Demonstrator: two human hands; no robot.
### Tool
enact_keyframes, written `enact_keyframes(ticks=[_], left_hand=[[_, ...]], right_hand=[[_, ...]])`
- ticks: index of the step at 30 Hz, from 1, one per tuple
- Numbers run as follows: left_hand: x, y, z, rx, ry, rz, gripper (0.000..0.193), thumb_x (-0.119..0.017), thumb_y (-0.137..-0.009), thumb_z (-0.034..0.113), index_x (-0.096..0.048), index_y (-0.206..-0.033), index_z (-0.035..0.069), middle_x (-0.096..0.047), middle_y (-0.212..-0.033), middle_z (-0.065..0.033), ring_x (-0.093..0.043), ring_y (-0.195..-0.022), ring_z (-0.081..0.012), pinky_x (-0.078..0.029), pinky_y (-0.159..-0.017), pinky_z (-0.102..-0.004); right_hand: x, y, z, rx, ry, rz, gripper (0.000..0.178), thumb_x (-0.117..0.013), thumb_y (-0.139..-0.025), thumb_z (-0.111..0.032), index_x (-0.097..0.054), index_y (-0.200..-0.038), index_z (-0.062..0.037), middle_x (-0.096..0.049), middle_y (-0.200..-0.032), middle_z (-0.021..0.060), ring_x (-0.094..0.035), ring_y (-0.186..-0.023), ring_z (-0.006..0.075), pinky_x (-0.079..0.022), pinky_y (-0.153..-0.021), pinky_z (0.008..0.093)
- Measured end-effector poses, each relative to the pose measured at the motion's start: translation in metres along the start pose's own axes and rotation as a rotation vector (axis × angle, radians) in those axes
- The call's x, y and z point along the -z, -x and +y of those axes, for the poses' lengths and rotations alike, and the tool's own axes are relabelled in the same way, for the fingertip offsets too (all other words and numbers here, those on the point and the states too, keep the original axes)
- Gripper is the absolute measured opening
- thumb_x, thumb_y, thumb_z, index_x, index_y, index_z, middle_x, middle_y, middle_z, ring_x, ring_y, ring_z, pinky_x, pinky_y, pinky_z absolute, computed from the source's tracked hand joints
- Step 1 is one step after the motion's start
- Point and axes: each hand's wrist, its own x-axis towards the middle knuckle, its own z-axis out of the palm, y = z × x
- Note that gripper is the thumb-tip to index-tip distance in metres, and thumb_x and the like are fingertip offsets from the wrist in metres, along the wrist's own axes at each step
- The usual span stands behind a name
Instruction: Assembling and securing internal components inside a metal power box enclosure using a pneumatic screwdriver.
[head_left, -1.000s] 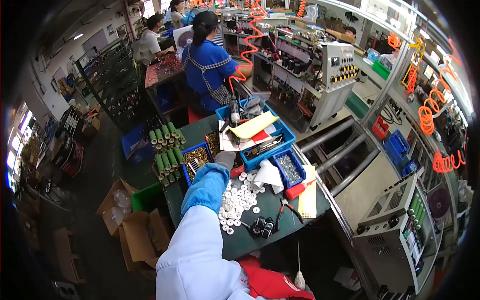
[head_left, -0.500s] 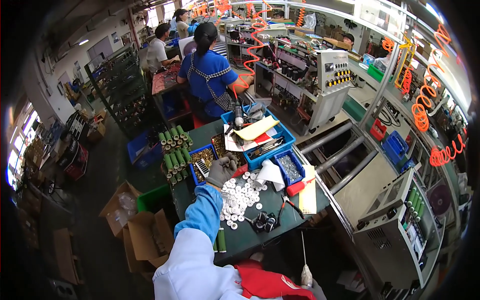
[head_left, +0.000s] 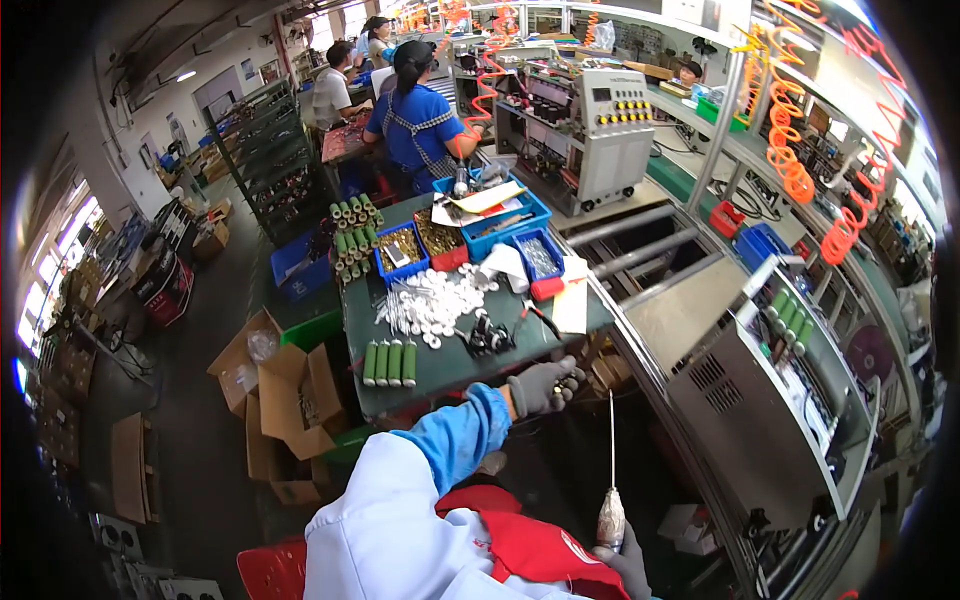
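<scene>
My left hand (head_left: 543, 388), in a grey glove, is off the near right edge of the green-topped table (head_left: 470, 385). Its fingers are curled around small brass-coloured pieces (head_left: 568, 386), whose exact kind I cannot make out. Low in the view, my right hand (head_left: 630, 566), gloved too, grips a long screwdriver (head_left: 611, 515) by its pale wrapped handle, shaft pointing up. Several green cylinders (head_left: 390, 362) with white ends lie in a row at the table's near left. Behind them are many white washer-like discs (head_left: 440, 300), and close by lies a black object (head_left: 488, 335).
Blue bins of small metal parts (head_left: 402, 250) and of screws (head_left: 540, 255) stand farther back, near a red-handled plier (head_left: 540, 318). Metal rollers (head_left: 650, 255) run right of the table, beside a grey cabinet (head_left: 745, 390). Cardboard boxes (head_left: 295, 410) sit left. A co-worker in blue (head_left: 415, 125) is beyond.
My left hand has moved from the bins, right and toward me, to beyond the table edge, now holding brass-coloured pieces. The view has shifted; my right hand still holds the screwdriver.
</scene>
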Motion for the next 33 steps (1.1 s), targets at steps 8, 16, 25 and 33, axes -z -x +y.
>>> enact_keyframes(ticks=[8,16,25,33], left_hand=[[-0.131,-0.016,-0.148,0.144,-0.167,-0.128,0.035,-0.055,-0.098,0.044,-0.058,-0.101,0.009,-0.041,-0.066,0.0065,-0.034,-0.05,-0.003,-0.029,-0.041,-0.0167],[-0.19,-0.024,-0.194,0.286,-0.016,-0.289,0.033,-0.053,-0.1,0.039,-0.055,-0.101,0.006,-0.037,-0.062,0.0079,-0.029,-0.047,-0.0017,-0.025,-0.039,-0.0156],[-0.218,-0.032,-0.23,0.278,-0.32,-0.293,0.031,-0.053,-0.101,0.035,-0.057,-0.097,0.004,-0.044,-0.064,0.006,-0.035,-0.048,-0.0028,-0.028,-0.04,-0.0158],[-0.229,-0.052,-0.245,0.142,-0.613,-0.546,0.033,-0.053,-0.101,0.034,-0.057,-0.099,0.001,-0.042,-0.064,0.0033,-0.036,-0.05,-0.0044,-0.029,-0.043,-0.0178]], right_hand=[[0.034,0.125,0.028,-0.039,-0.127,0.235,0.093,-0.079,-0.07,-0.022,-0.032,-0.148,-0.003,-0.056,-0.128,0.016,-0.056,-0.116,0.0243,-0.045,-0.099,0.036],[0.062,0.17,0.067,0.083,-0.291,0.33,0.102,-0.081,-0.069,-0.026,-0.025,-0.15,-0.0001,-0.048,-0.139,0.0158,-0.05,-0.126,0.0249,-0.04,-0.105,0.0352],[0.076,0.204,0.095,-0.074,0.184,0.515,0.103,-0.079,-0.067,-0.038,-0.027,-0.151,-0.0076,-0.063,-0.121,0.0225,-0.063,-0.113,0.0329,-0.049,-0.096,0.0377],[0.114,0.223,0.098,-0.186,-0.445,0.165,0.091,-0.075,-0.071,-0.042,-0.035,-0.146,-0.0066,-0.062,-0.097,0.0125,-0.064,-0.076,0.0188,-0.053,-0.069,0.0302]])
